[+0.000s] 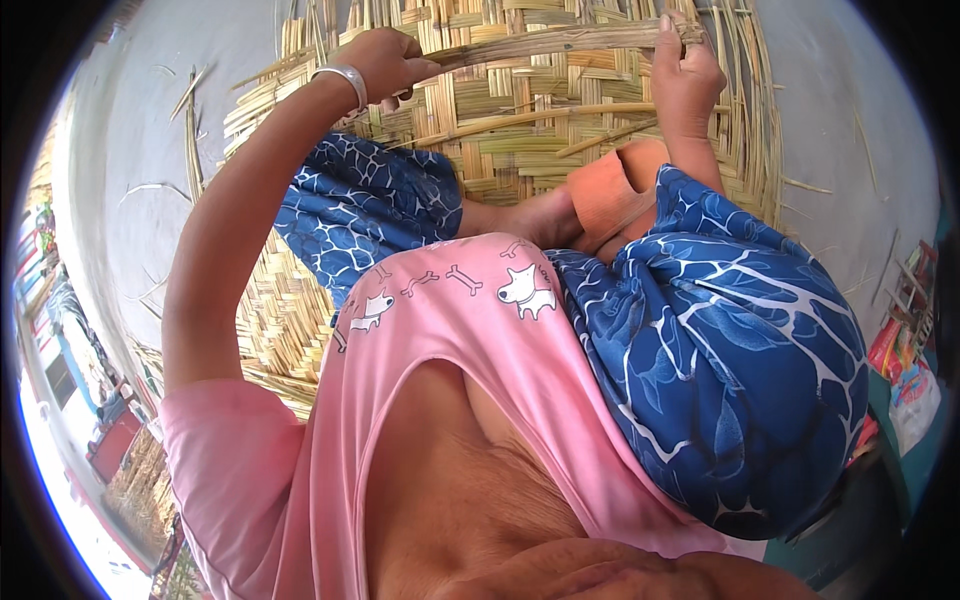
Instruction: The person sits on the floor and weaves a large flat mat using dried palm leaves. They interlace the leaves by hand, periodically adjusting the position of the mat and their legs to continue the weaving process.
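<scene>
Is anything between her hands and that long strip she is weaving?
Nothing visible. The left hand and right hand both grip the long bamboo strip directly, above the woven mat.

Single view, head-worn fisheye, looking steeply down the wearer's own front. Pink printed shirt (440,330) and blue patterned cloth over the knees (720,340) fill the lower and middle frame, very close to the lens. Further off, toward the top edge, the pale woven straw mat (520,110) lies on the grey concrete floor (130,130). Left hand (385,60) and right hand (685,75) sit near the top, at arm's reach. Straight edges bend at the rim; dark circular vignette at the corners. No second view to overlap.
</scene>
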Demonstrator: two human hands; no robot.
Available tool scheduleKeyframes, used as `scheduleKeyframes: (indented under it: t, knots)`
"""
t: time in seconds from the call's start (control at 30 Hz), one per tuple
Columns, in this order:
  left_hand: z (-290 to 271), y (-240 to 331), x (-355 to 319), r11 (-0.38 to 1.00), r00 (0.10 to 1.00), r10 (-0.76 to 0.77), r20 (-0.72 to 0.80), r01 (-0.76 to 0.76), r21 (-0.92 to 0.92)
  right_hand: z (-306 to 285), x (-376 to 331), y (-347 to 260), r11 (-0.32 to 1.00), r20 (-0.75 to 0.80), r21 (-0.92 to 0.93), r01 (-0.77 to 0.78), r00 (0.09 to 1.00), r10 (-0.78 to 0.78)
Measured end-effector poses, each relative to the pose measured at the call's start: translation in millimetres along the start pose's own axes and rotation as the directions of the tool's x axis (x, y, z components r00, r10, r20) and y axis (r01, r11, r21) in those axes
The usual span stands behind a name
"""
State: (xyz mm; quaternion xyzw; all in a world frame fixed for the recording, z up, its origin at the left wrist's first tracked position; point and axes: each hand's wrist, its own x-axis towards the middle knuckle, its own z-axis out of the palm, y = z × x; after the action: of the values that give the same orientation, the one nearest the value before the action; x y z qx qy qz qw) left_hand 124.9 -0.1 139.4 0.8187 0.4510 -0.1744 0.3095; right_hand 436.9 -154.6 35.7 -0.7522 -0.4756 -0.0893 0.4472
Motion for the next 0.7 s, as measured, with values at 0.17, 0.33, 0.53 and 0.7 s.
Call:
scheduleKeyframes:
  t: [0.17, 0.33, 0.53, 0.7]
  knots:
    - [9, -31, 22, 0.998, 0.994, 0.034, -0.1, -0.039, -0.05, -32, 16, -72, 0.853, 0.132, 0.494, -0.171, 0.984, 0.121]
    - [-28, -35, 14, 0.994, 1.0, 0.021, 0.002, -0.021, 0.109, -23, 45, -15, 0.366, 0.286, 0.817, -0.445, 0.864, 0.413]
    - [-55, -84, 34, 0.885, 0.914, 0.058, -0.402, 0.139, 0.445, -24, 64, 38, 0.053, 0.466, 0.845, -0.532, 0.781, 0.416]
    - [-36, -122, 58, 0.967, 0.861, -0.082, -0.503, 0.19, 0.169, 7, 80, 6, -0.052, 0.554, 0.799, -0.599, 0.7, 0.451]
